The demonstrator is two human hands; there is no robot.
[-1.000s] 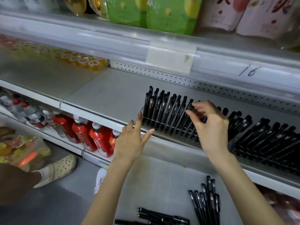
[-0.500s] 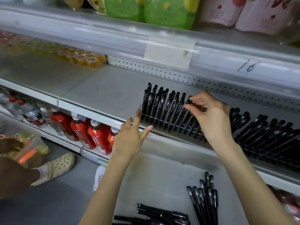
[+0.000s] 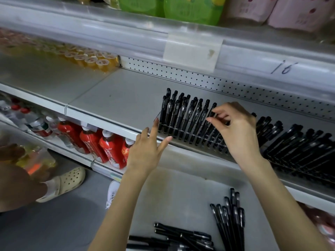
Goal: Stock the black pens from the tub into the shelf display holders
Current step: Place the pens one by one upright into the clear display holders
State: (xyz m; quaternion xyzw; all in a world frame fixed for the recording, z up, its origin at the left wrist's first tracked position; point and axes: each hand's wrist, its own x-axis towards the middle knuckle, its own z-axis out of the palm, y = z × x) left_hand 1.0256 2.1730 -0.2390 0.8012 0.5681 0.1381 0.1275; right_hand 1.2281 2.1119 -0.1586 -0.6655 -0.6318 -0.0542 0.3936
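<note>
Left hand [image 3: 145, 153]: palm down, fingers spread, holding nothing. Its index tip is at the left front corner of the wire holder [image 3: 181, 132]; contact cannot be told.

Right hand [image 3: 237, 134]: fingers curled over the row, thumb and forefinger pinching the top of a pen [image 3: 205, 124].

Black pens [image 3: 181, 116] stand tilted in the holder at the shelf's front edge.

Loose pens [image 3: 230, 220] lie in the grey tub [image 3: 181, 196] below the hands.

The shelf [image 3: 117, 100] is bare left of and behind the holder. More filled rows crowd just right of the right hand.

Against half a second ago, both hands sit at much the same spots.
</note>
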